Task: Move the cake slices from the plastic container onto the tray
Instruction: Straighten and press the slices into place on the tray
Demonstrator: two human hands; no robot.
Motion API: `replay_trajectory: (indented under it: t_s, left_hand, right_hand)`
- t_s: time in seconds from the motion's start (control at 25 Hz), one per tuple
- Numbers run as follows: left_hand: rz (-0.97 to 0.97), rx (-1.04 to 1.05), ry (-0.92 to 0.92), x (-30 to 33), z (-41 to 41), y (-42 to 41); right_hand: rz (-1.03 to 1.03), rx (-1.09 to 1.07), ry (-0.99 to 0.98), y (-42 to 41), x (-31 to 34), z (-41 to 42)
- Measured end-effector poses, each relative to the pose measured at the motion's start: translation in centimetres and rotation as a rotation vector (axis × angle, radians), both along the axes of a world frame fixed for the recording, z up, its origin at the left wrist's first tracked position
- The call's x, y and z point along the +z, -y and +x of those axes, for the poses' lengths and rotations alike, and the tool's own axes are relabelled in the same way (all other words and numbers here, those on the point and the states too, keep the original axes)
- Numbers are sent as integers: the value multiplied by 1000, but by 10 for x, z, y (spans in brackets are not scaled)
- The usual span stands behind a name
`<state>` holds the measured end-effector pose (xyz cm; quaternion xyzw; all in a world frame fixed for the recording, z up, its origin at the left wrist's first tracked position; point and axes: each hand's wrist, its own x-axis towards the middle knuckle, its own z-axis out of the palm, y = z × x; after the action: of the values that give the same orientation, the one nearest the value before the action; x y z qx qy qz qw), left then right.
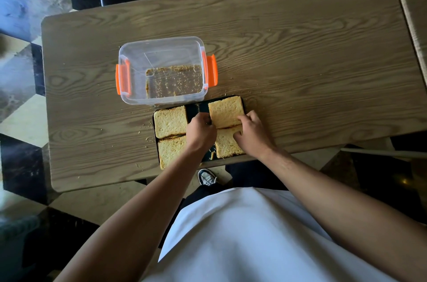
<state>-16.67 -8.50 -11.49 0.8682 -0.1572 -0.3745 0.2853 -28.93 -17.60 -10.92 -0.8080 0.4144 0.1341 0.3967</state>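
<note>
Leaning over the wooden worktop (300, 55), we have both hands down on the dark tray (199, 106) at its near edge, at 6 o'clock from the plastic container (161, 71). Four cake slices lie on the tray: the far-left slice (169, 121), the near-left slice (172, 151), the far-right slice (225, 112) and the near-right slice (227, 145). Our left hand (200, 130) sits in the gap between the two columns, its grip curled against the 9 o'clock edge of the far-right slice; we cannot tell whether the fingers actually pinch it. Our right hand (253, 132) lies on the right column, fingers spread flat over the seam where the far-right and near-right slices meet, touching both.

The container stands just beyond the tray at 12 o'clock, touching or nearly touching its far rim, lid off, orange latches (211, 70) hanging open at 3 and 9 o'clock. Inside it only a brown layer of crumbs (174, 81) remains on the bottom. Loose crumbs also dot the worktop around the tray. A shoe (206, 177) shows below the worktop edge.
</note>
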Motion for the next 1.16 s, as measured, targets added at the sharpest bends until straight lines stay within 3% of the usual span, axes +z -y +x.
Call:
replay_trajectory:
  t_s: [0.24, 0.68, 1.16]
  left_hand:
    - [108, -38, 15, -5, -19, -16]
    - [94, 21, -45, -9, -18, -19]
    - [127, 42, -43, 4, -17, -1]
  right_hand:
    - [24, 24, -4, -10, -2, 1]
    - [-35, 13, 31, -14, -7, 7]
    - [-121, 270, 24, 3, -14, 20]
